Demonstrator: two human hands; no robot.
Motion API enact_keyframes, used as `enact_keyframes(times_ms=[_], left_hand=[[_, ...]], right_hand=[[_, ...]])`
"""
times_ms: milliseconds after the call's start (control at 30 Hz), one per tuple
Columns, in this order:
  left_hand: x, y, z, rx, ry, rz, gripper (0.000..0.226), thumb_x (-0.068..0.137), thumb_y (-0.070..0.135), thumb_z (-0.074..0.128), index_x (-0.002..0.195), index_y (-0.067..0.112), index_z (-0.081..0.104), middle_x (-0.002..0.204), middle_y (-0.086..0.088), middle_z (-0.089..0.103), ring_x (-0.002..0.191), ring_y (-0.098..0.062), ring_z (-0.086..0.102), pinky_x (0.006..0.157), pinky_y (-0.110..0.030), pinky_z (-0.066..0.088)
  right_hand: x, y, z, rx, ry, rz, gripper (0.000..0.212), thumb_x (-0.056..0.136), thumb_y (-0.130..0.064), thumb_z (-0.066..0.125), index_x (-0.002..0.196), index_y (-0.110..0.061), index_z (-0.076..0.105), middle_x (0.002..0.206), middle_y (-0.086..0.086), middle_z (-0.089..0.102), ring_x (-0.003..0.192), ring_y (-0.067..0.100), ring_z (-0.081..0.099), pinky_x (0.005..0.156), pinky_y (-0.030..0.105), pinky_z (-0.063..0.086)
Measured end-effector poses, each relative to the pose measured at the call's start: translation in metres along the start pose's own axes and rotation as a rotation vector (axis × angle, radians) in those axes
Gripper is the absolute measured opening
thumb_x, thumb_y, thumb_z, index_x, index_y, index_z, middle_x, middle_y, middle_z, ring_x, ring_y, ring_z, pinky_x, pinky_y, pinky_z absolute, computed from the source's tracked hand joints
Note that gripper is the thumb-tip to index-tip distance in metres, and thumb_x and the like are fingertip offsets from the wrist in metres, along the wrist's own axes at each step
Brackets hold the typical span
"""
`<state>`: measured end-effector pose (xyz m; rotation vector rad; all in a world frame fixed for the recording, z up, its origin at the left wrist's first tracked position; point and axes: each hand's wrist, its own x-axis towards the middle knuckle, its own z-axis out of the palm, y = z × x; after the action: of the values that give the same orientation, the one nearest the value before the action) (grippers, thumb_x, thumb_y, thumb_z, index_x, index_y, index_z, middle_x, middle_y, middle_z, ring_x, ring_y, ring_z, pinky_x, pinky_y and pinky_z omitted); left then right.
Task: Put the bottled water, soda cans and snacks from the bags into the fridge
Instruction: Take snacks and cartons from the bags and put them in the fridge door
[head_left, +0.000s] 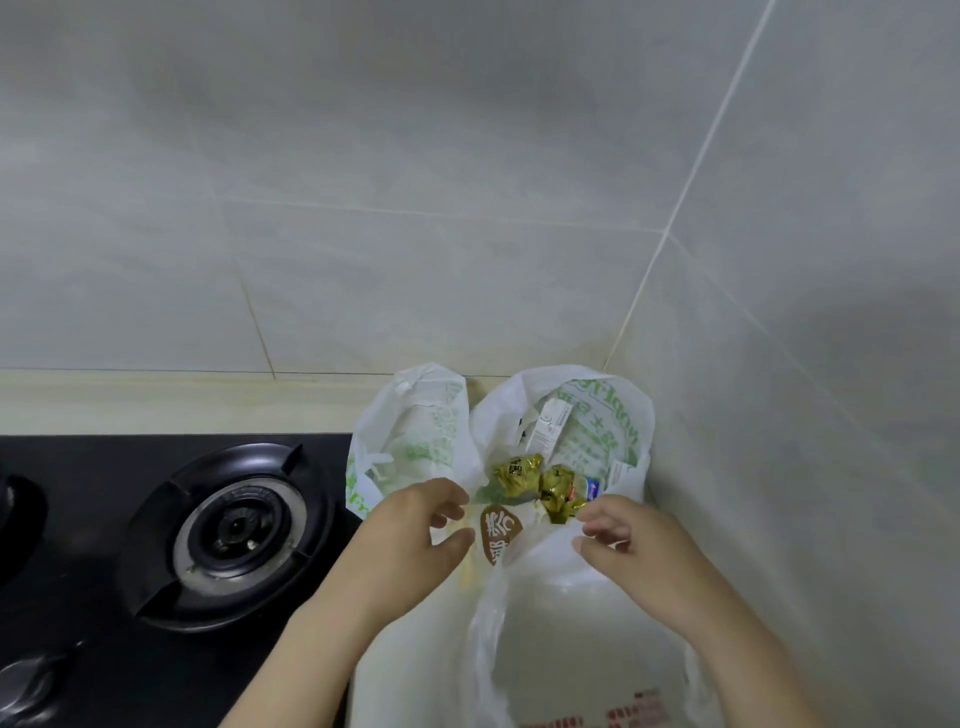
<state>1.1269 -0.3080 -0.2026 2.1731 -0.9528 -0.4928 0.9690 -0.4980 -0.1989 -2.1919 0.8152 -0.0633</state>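
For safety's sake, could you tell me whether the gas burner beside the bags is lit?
No, the gas burner shows no flame anywhere around its central cap.

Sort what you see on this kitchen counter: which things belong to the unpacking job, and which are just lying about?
Job: right white plastic bag with green print; left white plastic bag with green print; gold foil-wrapped snacks; left hand; right hand.
Lying about: black gas burner; grey wall tiles.

- A single wide-angle view from a camera worn on the person's head, facing forward and down into a counter corner.
- It is close: the left hand (415, 525) and right hand (623, 535) reach in from the near edge toward the bags (597, 415).
- The tiled wall (467, 182) fills the far half, with the gas hob (234, 530) near left.
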Motion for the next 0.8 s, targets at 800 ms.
enact_keyframes(times_ms=[800], left_hand=[[0.125,-0.031,0.091,0.209,-0.181,-0.139,0.035,0.089,0.033,0.057,0.123,0.028,0.053,0.118,0.010,0.057,0.109,-0.007,0.054,0.093,-0.019,0.041]], right_hand=[[0.147,0.073,0.023,-0.172,-0.074,0.056,0.028,0.085,-0.029,0.064,0.112,-0.026,0.057,0.106,-0.010,0.057,0.100,0.009,0.056,0.084,0.025,0.047]])
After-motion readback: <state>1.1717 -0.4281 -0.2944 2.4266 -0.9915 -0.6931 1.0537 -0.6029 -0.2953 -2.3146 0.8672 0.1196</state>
